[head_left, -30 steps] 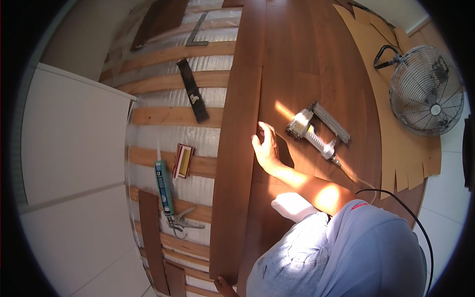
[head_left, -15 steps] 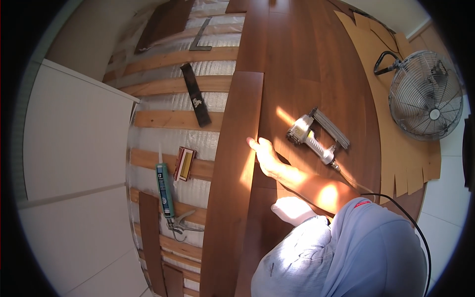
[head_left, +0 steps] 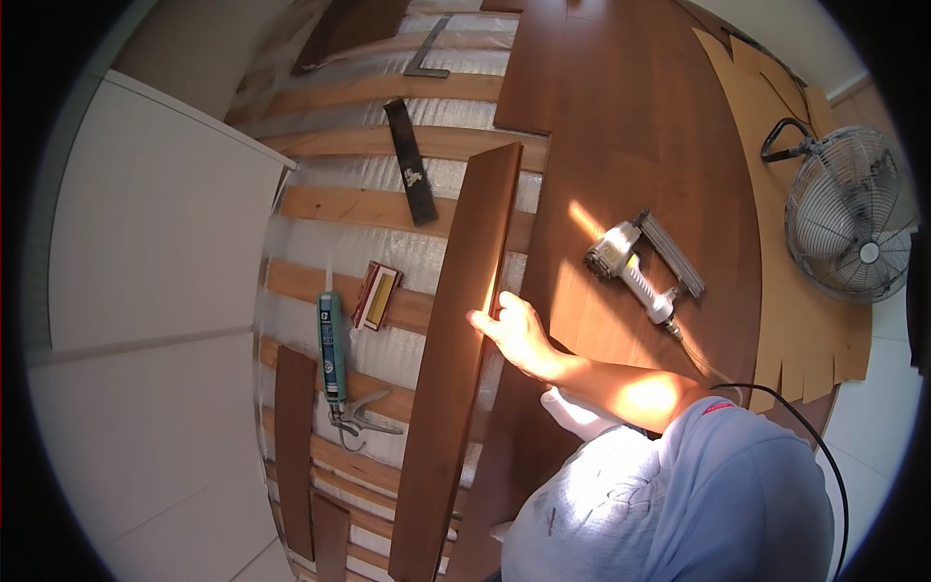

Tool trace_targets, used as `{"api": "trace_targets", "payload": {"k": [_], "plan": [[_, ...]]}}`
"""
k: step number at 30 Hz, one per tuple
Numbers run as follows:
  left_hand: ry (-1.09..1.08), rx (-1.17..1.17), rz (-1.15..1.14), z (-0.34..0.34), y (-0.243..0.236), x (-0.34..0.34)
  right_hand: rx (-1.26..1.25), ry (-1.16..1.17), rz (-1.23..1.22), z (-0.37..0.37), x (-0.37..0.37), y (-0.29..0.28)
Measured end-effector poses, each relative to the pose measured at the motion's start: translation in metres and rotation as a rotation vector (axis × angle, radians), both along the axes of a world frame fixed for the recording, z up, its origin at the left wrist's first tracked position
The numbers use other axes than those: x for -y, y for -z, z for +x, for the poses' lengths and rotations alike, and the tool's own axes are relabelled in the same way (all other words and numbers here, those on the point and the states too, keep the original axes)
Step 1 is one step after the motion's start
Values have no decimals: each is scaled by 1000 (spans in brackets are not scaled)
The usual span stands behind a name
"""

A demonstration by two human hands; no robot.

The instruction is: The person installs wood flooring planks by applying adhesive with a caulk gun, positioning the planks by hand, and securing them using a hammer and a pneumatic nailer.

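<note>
My right hand (head_left: 519,338) reaches in from the right and is closed on the right edge of a long brown floorboard (head_left: 454,354). Its thumb lies on the board's top face, while part of the fingers is hidden at the edge. The board is tilted, with a gap between it and the laid brown flooring (head_left: 621,116). Through that gap show wooden battens (head_left: 378,209) and silvery underlay. A nail gun (head_left: 630,272) with a hose lies on the flooring beyond my hand. My left hand is out of the picture.
Left of the board lie a caulking gun (head_left: 332,349), a small red-edged box (head_left: 376,296), a dark flat bar (head_left: 411,165), a metal square (head_left: 427,72) and board offcuts (head_left: 295,446). A white cabinet (head_left: 165,223) borders the left. A floor fan (head_left: 846,213) stands on cardboard (head_left: 815,339) at right.
The floorboard has come away from the laid flooring and tilted, opening a gap along its right side. My right hand has moved with it. The whole view has shifted slightly.
</note>
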State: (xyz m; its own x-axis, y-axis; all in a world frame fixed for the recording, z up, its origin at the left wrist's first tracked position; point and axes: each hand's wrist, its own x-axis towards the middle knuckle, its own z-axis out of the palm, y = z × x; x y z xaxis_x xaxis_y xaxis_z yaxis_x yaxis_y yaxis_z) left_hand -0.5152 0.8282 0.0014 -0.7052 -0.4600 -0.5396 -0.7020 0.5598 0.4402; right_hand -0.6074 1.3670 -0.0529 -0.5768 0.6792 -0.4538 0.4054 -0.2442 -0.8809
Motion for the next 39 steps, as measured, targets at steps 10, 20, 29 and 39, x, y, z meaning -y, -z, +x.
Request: {"api": "trace_targets", "payload": {"k": [10,20,29,39], "plan": [[3,20,17,8,-8,3,53,-83,95,14,-8,19],[112,61,68,-8,-27,31,-521,240,-551,9,-21,56],[870,-44,-74,-133,-93,-114,-709,185,-452,-49,-57,11],[745,-136,-174,-176,-96,-248,-855,93,-579,-109,-178,-8]]}}
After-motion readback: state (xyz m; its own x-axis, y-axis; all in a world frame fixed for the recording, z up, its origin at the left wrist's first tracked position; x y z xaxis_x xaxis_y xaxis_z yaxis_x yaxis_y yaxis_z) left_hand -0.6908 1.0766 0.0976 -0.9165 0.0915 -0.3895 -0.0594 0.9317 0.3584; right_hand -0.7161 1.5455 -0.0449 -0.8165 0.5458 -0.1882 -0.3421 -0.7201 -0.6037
